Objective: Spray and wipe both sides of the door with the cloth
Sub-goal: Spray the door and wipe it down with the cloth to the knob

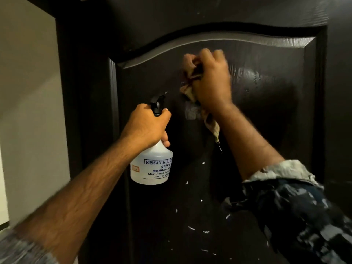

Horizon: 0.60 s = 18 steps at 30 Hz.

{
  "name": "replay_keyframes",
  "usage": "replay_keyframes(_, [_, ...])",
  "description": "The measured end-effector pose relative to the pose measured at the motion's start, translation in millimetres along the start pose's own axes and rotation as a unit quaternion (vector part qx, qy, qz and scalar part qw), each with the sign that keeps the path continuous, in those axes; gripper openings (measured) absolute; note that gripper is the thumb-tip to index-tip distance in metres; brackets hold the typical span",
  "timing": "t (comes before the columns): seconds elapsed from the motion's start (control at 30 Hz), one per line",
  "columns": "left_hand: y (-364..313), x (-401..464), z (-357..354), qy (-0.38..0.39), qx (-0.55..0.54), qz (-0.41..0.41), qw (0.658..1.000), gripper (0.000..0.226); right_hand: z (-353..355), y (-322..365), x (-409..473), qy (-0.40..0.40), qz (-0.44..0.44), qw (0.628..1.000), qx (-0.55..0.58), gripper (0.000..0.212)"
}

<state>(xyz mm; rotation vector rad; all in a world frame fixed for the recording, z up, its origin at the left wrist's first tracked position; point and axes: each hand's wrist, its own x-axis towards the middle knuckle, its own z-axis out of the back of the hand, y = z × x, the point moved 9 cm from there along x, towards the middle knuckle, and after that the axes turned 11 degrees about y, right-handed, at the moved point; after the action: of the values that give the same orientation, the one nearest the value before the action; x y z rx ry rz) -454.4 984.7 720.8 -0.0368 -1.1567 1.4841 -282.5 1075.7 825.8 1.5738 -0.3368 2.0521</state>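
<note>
The right hand [211, 80] is closed around a bunched cloth [190, 73], pressing it against the dark door [266, 115] at about twelve o'clock. At nine o'clock from it, the left hand [146, 126] grips the neck of a white spray bottle [152, 166], held upright just before the panel.

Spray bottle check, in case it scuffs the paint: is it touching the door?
Cannot tell. The head view shows the spray bottle, held in the left hand, overlapping the door, with neither contact nor gap visible.

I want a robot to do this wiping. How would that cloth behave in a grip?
Probably floppy: the cloth bunches in the right hand and a tail hangs limp below the wrist. Likely light. Its frayed threads might snag.
</note>
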Motion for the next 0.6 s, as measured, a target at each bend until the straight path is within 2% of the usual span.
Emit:
replay_keyframes(0.1, [13, -3, 4, -0.008, 0.026, 0.009, 1.000, 0.044, -60, 50, -12, 0.178, 0.139, 0.973, -0.047, 0.055])
replay_keyframes(0.17, [21, -7, 4, -0.004, 0.014, 0.014, 1.000, 0.042, -66, 55, -18, 0.219, 0.182, 0.957, -0.060, 0.048])
replay_keyframes(0.2, [24, -8, 4, -0.003, 0.007, 0.015, 1.000, 0.042, -56, 49, -14, 0.205, 0.179, 0.961, -0.055, 0.042])
replay_keyframes(0.27, [28, -10, 7, -0.007, 0.011, 0.011, 1.000, 0.046, -23, 30, 1, 0.123, 0.134, 0.982, -0.041, 0.035])
replay_keyframes(0.33, [31, -11, 12, -0.014, 0.017, 0.007, 1.000, 0.048, 5, 10, 11, 0.042, 0.063, 0.997, -0.018, 0.036])
replay_keyframes(0.37, [31, -12, 14, -0.017, 0.016, 0.004, 1.000, 0.049, 9, 8, 12, 0.026, 0.037, 0.999, -0.021, 0.039])
replay_keyframes(0.5, [32, -9, 13, -0.028, 0.019, 0.008, 0.999, 0.047, -7, 27, 5, 0.056, 0.022, 0.994, -0.088, 0.065])
replay_keyframes(0.6, [38, -6, 2, -0.032, 0.000, 0.028, 0.999, 0.041, -13, 36, 8, 0.074, 0.019, 0.992, -0.100, 0.069])
